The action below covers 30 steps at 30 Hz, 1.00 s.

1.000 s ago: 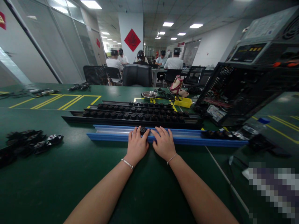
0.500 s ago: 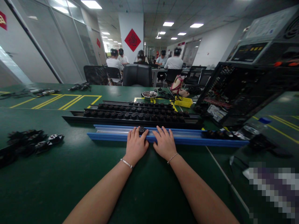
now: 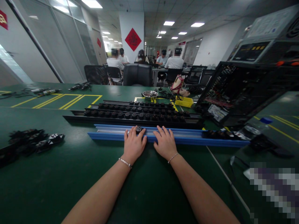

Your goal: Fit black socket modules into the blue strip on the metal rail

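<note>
A long blue channel rail [image 3: 109, 137] lies across the green table in front of me. My left hand [image 3: 135, 143] reaches over its near wall, fingers around a small black socket-like module [image 3: 139, 129] that sits in the channel. Part of the module is hidden by those fingers. A short way to the right, my right hand [image 3: 164, 141] rests on the rail with its fingers spread and nothing in them. Several black modules [image 3: 217, 134] sit in the right end of the same rail.
Beyond the blue rail lie black rails [image 3: 77, 119] filled with rows of black modules. Loose black parts [image 3: 35, 141] are piled at the left. A metal bowl [image 3: 150, 94] and a yellow tray [image 3: 184, 102] stand farther back. An open computer case [image 3: 243, 90] looms at the right.
My left hand has slid slightly left along the blue rail, and the black module has shifted left with it. The right hand has stayed nearly still.
</note>
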Tool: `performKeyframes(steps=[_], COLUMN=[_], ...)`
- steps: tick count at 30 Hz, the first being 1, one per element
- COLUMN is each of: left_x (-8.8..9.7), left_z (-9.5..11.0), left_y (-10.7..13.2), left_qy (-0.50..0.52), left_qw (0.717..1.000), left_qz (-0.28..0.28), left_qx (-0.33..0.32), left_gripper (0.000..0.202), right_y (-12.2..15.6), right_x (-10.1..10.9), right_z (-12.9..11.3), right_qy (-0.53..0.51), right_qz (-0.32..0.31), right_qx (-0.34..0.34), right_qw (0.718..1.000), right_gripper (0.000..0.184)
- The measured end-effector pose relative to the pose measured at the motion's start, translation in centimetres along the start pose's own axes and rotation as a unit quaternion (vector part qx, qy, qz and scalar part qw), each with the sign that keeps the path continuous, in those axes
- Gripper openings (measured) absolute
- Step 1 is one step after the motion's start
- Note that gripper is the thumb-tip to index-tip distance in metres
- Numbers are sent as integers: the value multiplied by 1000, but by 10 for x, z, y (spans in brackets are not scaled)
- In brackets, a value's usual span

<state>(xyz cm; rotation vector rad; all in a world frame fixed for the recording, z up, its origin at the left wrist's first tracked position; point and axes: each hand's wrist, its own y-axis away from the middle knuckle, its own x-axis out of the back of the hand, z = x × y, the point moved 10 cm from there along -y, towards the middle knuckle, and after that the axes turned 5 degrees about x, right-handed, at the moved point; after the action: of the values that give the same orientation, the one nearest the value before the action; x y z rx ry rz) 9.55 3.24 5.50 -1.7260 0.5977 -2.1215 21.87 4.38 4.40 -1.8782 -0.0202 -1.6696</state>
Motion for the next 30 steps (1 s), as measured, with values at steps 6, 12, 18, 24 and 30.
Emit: performKeyframes(steps=[6, 12, 18, 24, 30], left_x=[1, 1, 0, 0, -2], left_z=[-7, -14, -18, -27, -30], left_y=[-1, -1, 0, 0, 1], left_qy=[-12, -4, 8, 2, 15], left_qw=[1000, 1000, 1000, 999, 998], left_qz=[3, 3, -6, -16, -28], left_qx=[5, 14, 20, 37, 51], left_gripper=[39, 39, 40, 41, 41], right_y=[0, 0, 0, 0, 0], right_x=[1, 0, -2, -4, -5], right_z=[-1, -1, 0, 1, 1], right_qy=[2, -1, -2, -3, -6], right_qz=[-2, -6, -13, -20, -25], right_qx=[-2, 1, 0, -2, -2], right_qw=[1000, 1000, 1000, 1000, 1000], right_gripper=[42, 42, 41, 42, 42])
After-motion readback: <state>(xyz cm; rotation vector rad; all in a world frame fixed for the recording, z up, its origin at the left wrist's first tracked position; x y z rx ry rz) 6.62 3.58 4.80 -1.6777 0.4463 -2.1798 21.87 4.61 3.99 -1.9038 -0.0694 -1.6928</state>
